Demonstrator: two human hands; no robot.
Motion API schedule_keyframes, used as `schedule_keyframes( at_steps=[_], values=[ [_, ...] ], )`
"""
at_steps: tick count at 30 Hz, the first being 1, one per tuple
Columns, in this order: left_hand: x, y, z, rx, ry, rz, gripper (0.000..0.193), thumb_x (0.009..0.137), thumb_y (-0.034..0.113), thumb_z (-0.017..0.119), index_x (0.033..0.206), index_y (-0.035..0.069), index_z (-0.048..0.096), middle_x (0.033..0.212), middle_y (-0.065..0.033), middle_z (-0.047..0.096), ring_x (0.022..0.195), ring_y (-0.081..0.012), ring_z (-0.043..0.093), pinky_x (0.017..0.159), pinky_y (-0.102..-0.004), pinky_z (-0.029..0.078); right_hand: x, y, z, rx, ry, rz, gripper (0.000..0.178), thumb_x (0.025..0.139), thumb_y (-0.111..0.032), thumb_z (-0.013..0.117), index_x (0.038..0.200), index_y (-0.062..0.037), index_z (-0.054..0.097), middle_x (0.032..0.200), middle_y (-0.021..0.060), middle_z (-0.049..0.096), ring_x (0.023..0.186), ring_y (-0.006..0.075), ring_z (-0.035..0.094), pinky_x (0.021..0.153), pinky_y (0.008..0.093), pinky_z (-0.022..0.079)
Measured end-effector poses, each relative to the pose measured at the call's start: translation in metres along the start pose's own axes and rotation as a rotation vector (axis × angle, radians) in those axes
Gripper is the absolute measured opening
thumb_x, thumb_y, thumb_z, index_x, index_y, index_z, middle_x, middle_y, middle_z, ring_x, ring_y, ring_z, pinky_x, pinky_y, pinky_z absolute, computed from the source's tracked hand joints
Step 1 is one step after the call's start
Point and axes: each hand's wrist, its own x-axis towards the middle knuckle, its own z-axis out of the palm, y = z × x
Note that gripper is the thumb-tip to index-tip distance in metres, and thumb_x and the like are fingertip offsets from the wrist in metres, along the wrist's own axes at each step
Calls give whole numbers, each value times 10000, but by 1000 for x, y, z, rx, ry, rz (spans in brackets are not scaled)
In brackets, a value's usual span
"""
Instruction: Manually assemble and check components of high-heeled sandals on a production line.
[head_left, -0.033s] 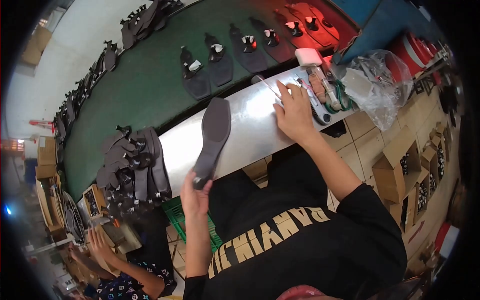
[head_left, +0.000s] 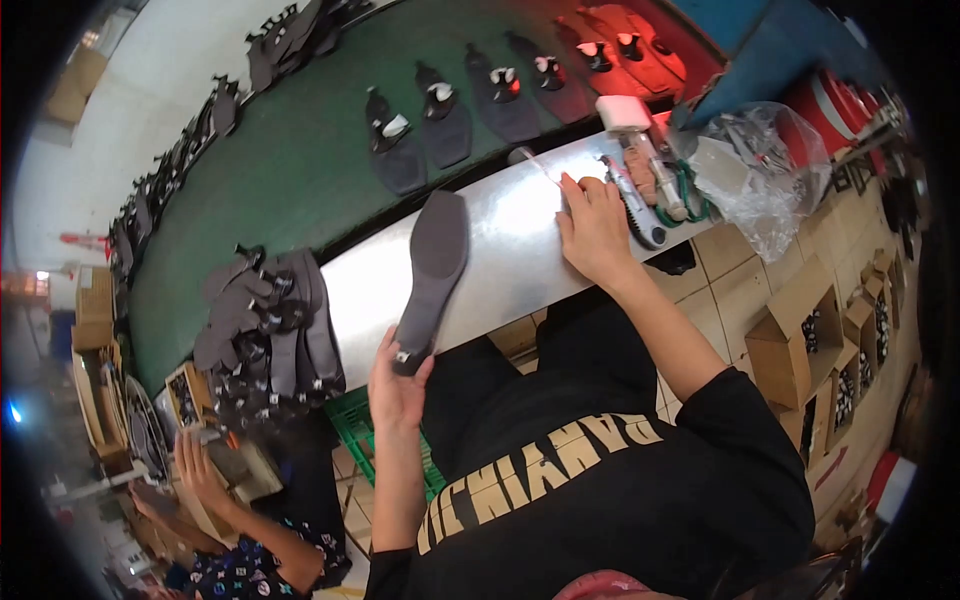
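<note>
My left hand (head_left: pixel 398 392) grips a dark grey, square-toed shoe sole (head_left: pixel 438 245) by its narrow heel end, thumb on one side and fingers on the other. A small whitish spot shows near that end. The sole's wide end points away from me, over the shiny metal ledge (head_left: pixel 365 300). Farther right, my right hand (head_left: pixel 598 235) is over the ledge, its fingers bent around the near end of a thin stick-like tool (head_left: pixel 541 168) with a dark, rounded tip. The exact grip is partly hidden. Beside this hand lies a box cutter (head_left: pixel 645 222).
A row of sandals (head_left: pixel 445 120) stands on the green belt (head_left: pixel 260 170), red-lit at its right. Stacked soles (head_left: pixel 290 330) lie left. A white block (head_left: pixel 622 113), green-handled scissors (head_left: pixel 690 205) and a plastic bag (head_left: pixel 760 170) sit right. A co-worker's hands (head_left: pixel 200 475) are lower left.
The sole in my left hand has shifted slightly up and to the right. My right hand keeps nearly the same place. The co-worker's arms have moved a little.
</note>
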Motion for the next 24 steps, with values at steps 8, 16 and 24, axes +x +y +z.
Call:
schedule_keyframes(
  at_steps=[8, 16, 24],
  values=[
    [-4, 4, 29, -545, -189, -391, 219, 900, 254, 617, 1059, 103, 620, 1024, -27, 678, 895, -164, 656, 613, -240, 560, -53, -59, -38, 1093, -680, 102, 416, 904, 5, 493, 1309, -72, 550, 756, 53, 592, 691, 126, 568, 705, 259, 460],
    [-5, -7, 50, -646, -202, -450, 192, 904, 295, 621, 1007, 133, 626, 924, -4, 671, 775, -110, 621, 439, -208, 357, -78, -95, -13, 1294, -764, 59, 549, 921, -9, 519, 1448, -99, 394, 703, 35, 581, 674, 82, 546, 673, 250, 461],
    [-6, -8, 49, -334, -131, -71, 313, 965, 372, 522, 936, 77, 622, 850, -19, 658, 684, -87, 588, 420, -225, 350, -68, -83, -12, 1534, -1048, 479, 436, 997, -111, 451, 1430, -77, 418, 768, 32, 574, 552, 49, 453, 493, 179, 370]
  ],
)
